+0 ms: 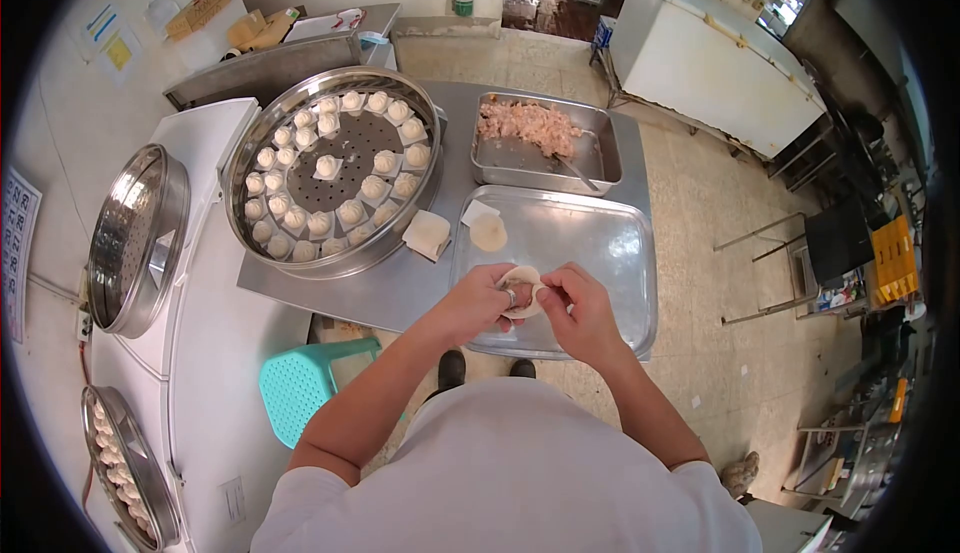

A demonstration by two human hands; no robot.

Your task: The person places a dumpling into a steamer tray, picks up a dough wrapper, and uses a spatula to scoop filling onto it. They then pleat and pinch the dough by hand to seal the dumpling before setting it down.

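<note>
Both my hands meet over the near edge of a flat metal tray (600,253). My left hand (478,303) cups a round dough wrapper with meat filling (522,288), a ring showing on one finger. My right hand (580,308) pinches the wrapper's right edge. A loose round wrapper (489,233) and a small white paper square (478,212) lie on the tray's far left corner. A deep pan of minced meat filling (530,125) with a utensil in it stands behind the tray.
A large round steamer tray (300,259) holds several shaped dumplings on paper squares at left, with a stack of paper squares (428,234) beside it. An empty steamer (135,243) and another with dumplings (130,473) sit on the white counter. A teal stool (300,383) stands below.
</note>
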